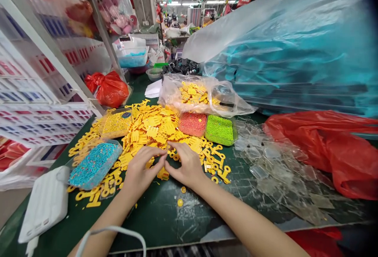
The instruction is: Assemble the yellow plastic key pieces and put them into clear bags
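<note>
No brand can be read here; the print on the white boxes (35, 87) on the shelf at left is too small for reading. A big heap of yellow plastic pieces (153, 131) lies in the middle of the dark green surface (159, 219), and they are flat, with shapes like squares, rings and long bars. The left hand (141, 170) and the right hand (184, 166) are at the near side of this heap, with curved fingers and a narrow position, and their fingertips (167, 150) come close together. I cannot tell if they hold a small piece. A small yellow piece (163, 174) stands just below them, and two yellow discs (180, 202) lie nearer the front edge. Around the heap are trays of blue beads (94, 165), yellow beads (116, 125), orange beads (192, 124) and green beads (221, 130). Behind is a clear plastic bag (195, 95) with more yellow pieces. On the right side lie broken clear plastic sheets (271, 166) and a red bag (325, 150). A white power bank (44, 205) is at the left edge.
</note>
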The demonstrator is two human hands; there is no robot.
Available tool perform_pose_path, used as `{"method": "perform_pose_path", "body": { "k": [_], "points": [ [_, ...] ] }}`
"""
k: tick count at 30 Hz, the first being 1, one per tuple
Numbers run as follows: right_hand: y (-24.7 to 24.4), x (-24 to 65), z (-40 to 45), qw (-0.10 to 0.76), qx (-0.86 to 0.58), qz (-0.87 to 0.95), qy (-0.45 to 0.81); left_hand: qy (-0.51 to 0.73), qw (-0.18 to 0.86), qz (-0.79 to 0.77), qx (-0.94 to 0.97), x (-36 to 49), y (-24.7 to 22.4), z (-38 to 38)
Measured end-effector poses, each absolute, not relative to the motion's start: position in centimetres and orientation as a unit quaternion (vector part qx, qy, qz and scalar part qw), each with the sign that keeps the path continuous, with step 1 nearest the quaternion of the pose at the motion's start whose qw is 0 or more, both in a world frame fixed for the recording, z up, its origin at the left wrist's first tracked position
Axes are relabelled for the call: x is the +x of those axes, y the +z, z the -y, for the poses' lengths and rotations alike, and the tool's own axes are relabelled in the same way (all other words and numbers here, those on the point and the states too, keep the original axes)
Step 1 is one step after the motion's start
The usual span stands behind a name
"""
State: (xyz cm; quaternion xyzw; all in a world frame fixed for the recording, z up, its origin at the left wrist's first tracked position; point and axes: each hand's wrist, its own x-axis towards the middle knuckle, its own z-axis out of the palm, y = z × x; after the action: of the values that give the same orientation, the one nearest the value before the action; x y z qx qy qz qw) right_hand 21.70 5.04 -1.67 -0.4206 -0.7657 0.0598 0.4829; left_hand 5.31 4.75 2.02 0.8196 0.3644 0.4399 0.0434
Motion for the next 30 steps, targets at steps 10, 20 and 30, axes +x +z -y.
{"method": "perform_pose_path", "body": {
  "k": [10, 20, 30],
  "points": [
    [-2.7, 22.7, -5.8, 0.501, -0.417, 0.71, 0.267, 0.396, 0.091, -0.399, 0.822, 3.4, 1.7, -5.5],
    [-3.0, 23.1, -6.3, 0.473, -0.419, 0.733, 0.25, 0.082, 0.241, -0.299, 0.92, 5.3, 1.4, -4.0],
    [-2.7, 23.3, -6.1, 0.435, -0.408, 0.781, 0.186, 0.162, 0.268, -0.293, 0.903, 4.7, 0.7, -4.1]
  ]
}}
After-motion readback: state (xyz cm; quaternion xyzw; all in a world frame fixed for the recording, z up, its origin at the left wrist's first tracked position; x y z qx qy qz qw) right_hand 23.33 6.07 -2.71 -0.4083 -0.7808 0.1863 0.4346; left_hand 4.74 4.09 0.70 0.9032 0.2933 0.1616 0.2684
